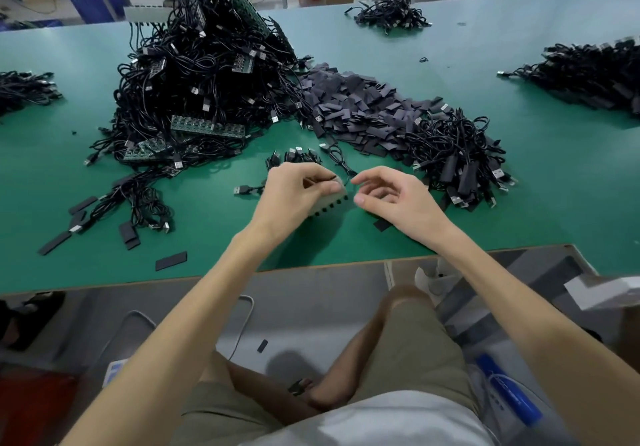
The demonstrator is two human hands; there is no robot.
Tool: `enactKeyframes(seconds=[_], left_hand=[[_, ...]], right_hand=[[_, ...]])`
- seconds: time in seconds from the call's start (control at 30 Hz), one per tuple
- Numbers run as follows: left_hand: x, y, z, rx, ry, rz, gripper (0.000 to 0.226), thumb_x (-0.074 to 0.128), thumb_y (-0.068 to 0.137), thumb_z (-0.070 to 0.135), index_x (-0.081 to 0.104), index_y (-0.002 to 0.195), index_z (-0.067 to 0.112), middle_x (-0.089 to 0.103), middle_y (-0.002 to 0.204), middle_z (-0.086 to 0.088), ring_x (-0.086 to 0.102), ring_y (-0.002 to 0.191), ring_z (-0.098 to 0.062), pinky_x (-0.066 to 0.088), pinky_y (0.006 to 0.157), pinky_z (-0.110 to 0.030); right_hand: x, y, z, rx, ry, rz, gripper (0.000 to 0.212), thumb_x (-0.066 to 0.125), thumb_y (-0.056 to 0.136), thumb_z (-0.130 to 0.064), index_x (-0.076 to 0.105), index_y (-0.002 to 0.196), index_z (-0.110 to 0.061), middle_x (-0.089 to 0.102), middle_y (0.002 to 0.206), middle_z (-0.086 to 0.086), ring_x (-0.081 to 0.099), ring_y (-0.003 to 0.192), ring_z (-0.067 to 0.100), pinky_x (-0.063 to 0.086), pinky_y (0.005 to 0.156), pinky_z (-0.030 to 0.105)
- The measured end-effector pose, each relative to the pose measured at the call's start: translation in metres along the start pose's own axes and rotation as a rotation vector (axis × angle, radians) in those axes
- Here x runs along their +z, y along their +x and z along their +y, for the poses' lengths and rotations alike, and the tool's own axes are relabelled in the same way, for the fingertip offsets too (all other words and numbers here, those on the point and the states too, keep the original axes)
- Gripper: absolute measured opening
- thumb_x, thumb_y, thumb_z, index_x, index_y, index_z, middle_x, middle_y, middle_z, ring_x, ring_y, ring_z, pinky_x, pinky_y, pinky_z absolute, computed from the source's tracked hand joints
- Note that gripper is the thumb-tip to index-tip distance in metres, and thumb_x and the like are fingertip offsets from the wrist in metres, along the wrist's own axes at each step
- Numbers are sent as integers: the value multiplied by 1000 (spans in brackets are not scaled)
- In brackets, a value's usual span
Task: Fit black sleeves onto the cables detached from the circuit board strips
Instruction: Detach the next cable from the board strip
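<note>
My left hand (294, 193) grips a circuit board strip (329, 203) over the green table (519, 186), its pale underside up, dark parts along the near edge. Black cables (301, 155) trail from the strip toward the far side. Just to the right, my right hand (391, 200) hovers with fingers loosely curled and holds nothing; one thin black cable (337, 160) runs from between my hands to its plug. A heap of flat black sleeves (360, 106) lies behind my hands. Right of it is a pile of sleeved cables (460, 158).
A tall mound of cabled board strips (204, 82) fills the left centre. Loose sleeves (170, 260) and cables (138, 200) lie near the front edge at left. More cable piles sit at far left (24, 89), back (391, 13) and right (588, 71).
</note>
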State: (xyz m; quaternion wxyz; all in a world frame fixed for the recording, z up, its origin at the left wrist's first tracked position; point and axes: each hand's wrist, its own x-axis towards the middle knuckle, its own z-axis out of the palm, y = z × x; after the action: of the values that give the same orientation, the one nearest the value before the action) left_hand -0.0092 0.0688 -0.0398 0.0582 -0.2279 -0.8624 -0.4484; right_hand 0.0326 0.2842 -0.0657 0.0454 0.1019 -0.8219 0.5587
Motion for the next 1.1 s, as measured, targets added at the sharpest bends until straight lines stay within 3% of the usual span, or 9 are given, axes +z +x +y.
enactKeyframes(seconds=[0.17, 0.37, 0.47, 0.8, 1.1], left_hand=[[22, -1, 6, -13, -76, -47, 7, 77, 89, 20, 78, 96, 20, 75, 82, 13, 70, 77, -7, 53, 71, -20], [35, -9, 11, -108, -76, 35, 5, 76, 87, 24, 76, 91, 20, 73, 79, 14, 63, 70, 6, 45, 66, -9], [41, -10, 14, -163, -54, 84, 6, 76, 87, 23, 71, 88, 19, 72, 82, 11, 63, 74, 1, 47, 68, -11], [43, -14, 22, -164, -60, 110, 8, 76, 90, 21, 72, 91, 14, 71, 84, 11, 62, 76, -1, 47, 70, -13], [43, -16, 25, -165, -45, 144, 8, 75, 91, 24, 72, 91, 16, 71, 86, 11, 66, 83, -4, 55, 79, -25]], right_hand=[[1, -1, -1, -1, -17, 58, 19, 77, 90, -9, 69, 106, -12, 72, 92, 14, 74, 78, 20, 56, 74, 27], [3, -3, -3, 15, -103, 74, 4, 75, 90, -7, 71, 92, -8, 73, 78, 8, 70, 64, 16, 57, 64, 30], [2, -5, -5, 24, -101, 63, 5, 74, 91, -8, 69, 90, -8, 70, 74, 2, 66, 61, 13, 56, 59, 29], [2, -6, -9, 22, -121, 74, 8, 74, 91, -6, 66, 90, -3, 71, 77, 13, 67, 62, 17, 56, 63, 28], [2, -4, -9, 7, -135, 87, 9, 75, 91, -7, 67, 90, -2, 72, 77, 13, 70, 62, 20, 55, 62, 25]])
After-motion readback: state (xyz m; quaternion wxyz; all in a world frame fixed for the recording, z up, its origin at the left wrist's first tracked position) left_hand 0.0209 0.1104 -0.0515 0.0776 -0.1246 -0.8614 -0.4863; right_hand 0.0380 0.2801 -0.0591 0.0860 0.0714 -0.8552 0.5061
